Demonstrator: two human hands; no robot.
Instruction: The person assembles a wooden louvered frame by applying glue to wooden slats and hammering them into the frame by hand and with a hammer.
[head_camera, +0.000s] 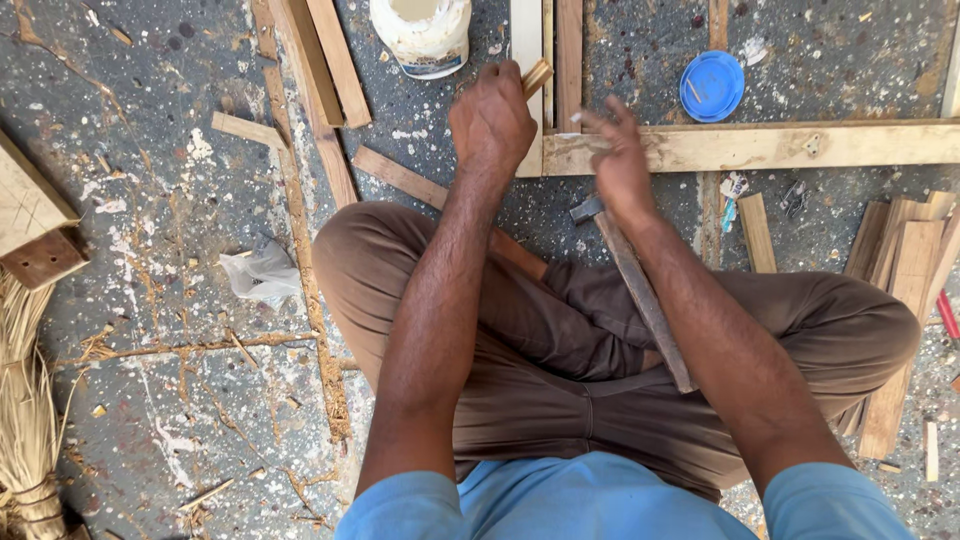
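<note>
Two hands: left hand (490, 120) grips a wood sliver (537, 76) angled up-right.

We're looking down at a floor-level woodworking shop: a joined wooden frame (760, 146) lies just beyond the fingers, offcut slats (905, 262) pile up to their right, shavings and sawdust scatter across the speckled concrete floor (150, 130), and a hammer (636, 285) rests just below them.
</note>
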